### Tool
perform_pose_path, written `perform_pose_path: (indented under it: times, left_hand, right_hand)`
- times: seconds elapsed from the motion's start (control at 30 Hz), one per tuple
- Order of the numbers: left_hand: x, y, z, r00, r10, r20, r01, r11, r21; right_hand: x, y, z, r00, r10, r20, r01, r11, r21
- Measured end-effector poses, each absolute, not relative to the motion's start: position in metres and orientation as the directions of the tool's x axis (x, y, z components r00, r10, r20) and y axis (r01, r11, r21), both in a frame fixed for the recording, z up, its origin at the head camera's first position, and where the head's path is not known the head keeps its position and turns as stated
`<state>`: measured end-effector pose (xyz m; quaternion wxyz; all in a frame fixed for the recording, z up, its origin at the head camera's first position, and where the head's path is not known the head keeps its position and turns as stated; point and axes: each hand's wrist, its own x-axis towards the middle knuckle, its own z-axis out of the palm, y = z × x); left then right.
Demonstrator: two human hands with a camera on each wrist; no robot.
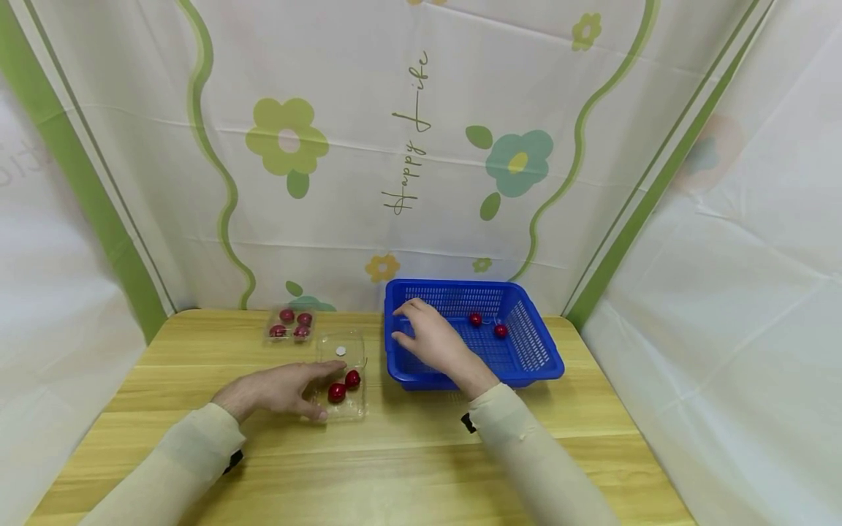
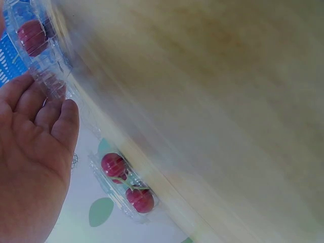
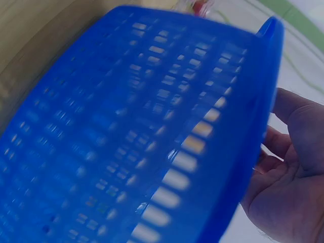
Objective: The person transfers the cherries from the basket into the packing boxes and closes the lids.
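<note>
My left hand (image 1: 279,387) lies at the left side of an unfolded clear plastic box (image 1: 354,413), thumb and fingers spread along it. Two red cherries (image 1: 337,393) sit in its near half. In the left wrist view the fingertips meet the wall of the box (image 2: 49,81), beside a cherry (image 2: 33,38). Over the left part of a blue basket (image 1: 408,381) hovers my right hand (image 1: 435,340), fingers loosely bent and nothing in them. Two more cherries (image 1: 501,331) lie inside the basket. The right wrist view shows the hand (image 3: 291,172) beyond the basket's rim.
A second clear box (image 1: 290,336) with several cherries stands at the table's back left. The unfolded box's lid bears a round white sticker (image 1: 340,351). A printed curtain (image 1: 342,190) hangs right behind the wooden table (image 1: 368,475).
</note>
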<state>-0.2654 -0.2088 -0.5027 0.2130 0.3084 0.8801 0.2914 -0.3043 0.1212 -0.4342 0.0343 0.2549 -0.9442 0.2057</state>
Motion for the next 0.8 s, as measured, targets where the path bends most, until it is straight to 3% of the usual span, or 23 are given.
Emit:
perform_pose_path:
  times: [0.3, 0.8]
  left_hand:
    - [-0.264, -0.21, -0.503, -0.719, 0.665, -0.203, 0.412, 0.643, 0.646]
    - [-0.265, -0.209, -0.503, -0.717, 0.669, -0.197, 0.415, 0.636, 0.65]
  right_hand:
    - [-0.319, 0.151, -0.441, -0.916, -0.378, 0.137, -0.399, 0.81, -0.43]
    - [-0.341, 0.201, -0.452, -0.963, -0.257, 0.083, -0.268, 0.865, -0.424]
